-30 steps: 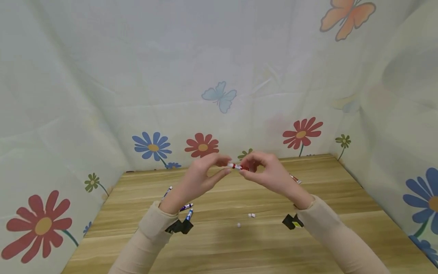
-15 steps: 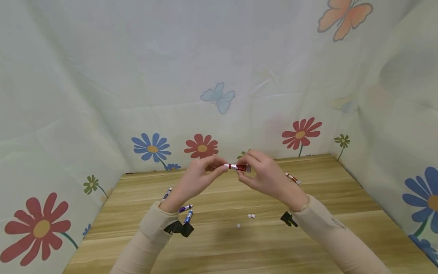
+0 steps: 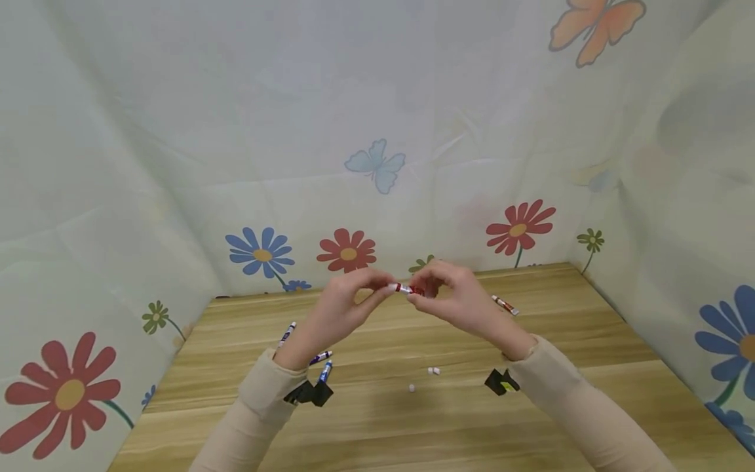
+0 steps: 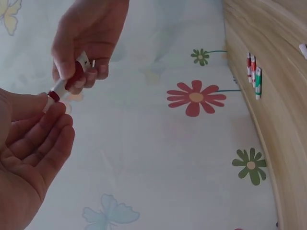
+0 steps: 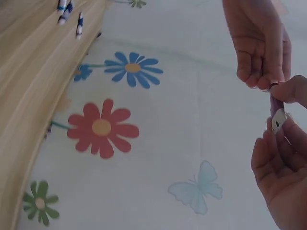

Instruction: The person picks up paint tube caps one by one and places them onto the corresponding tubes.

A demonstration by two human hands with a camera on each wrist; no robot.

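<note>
A small red and white paint tube is held above the table between both hands, in front of the patterned cloth. My left hand pinches its white cap end between thumb and fingertips. On the red body, my right hand grips with thumb and curled fingers. In the left wrist view, the red part of the tube shows between the two hands, its flat pale end sticking out past the right thumb. The right wrist view has that pale end facing the camera; the cap is mostly covered by fingers.
Purple, blue and dark-labelled tubes lie near the left forearm. A red tube lies at the right, and a green tube shows beside red ones. Small white caps sit mid-table. Flowered cloth hangs behind.
My right hand has shifted and turned slightly around the tube, covering more of its red body than half a second ago. The left hand keeps its pinch on the cap end.
</note>
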